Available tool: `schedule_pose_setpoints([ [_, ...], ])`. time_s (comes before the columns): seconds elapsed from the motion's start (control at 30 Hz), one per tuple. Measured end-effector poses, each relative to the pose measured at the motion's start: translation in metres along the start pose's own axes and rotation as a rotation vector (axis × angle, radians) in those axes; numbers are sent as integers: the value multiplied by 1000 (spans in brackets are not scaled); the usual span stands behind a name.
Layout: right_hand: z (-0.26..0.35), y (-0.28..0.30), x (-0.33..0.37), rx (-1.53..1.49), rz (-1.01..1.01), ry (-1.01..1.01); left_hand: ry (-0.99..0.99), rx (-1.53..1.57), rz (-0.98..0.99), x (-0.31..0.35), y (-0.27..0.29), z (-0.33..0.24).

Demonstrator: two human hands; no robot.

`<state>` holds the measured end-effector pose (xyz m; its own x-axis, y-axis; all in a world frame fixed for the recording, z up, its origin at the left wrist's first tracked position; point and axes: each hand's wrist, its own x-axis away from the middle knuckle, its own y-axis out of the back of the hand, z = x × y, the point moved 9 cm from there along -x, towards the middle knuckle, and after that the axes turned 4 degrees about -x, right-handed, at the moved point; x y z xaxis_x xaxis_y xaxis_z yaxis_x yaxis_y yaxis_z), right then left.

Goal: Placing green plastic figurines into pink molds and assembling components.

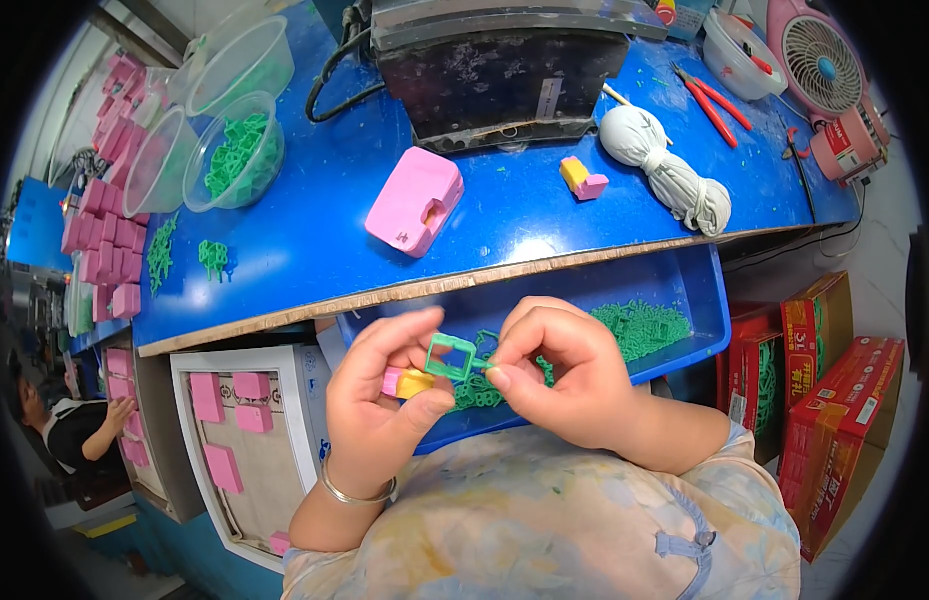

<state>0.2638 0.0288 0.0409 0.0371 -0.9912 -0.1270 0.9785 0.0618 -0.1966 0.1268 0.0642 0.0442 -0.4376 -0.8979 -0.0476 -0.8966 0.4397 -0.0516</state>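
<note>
Thumb and forefinger closed, the right hand (575, 378) pinches one thin end of a green square plastic frame (450, 371) at centre; the half-curled left hand (363, 408) holds a yellow-and-pink block (415, 383). A sharp tug might snap that end; loose left fingers might drop the block into the blue plastic tray (675, 275).

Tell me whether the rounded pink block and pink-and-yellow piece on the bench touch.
Apart: the head view shows blue benchtop between the rounded pink block and the pink-and-yellow piece.
</note>
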Motion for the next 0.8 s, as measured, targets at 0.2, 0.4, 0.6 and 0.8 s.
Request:
schedule_pose_setpoints([
  [0.2,28,-3,0,253,-29,233,-13,41,95,1,-6,-2],
  [0.4,26,5,-2,256,-75,209,-267,-452,-437,-39,67,-56],
  [0.6,32,4,0,308,-75,224,-247,-966,-653,-107,175,-94],
  [0.8,47,44,-8,796,-291,298,-256,-4,-440,-72,157,-54],
])
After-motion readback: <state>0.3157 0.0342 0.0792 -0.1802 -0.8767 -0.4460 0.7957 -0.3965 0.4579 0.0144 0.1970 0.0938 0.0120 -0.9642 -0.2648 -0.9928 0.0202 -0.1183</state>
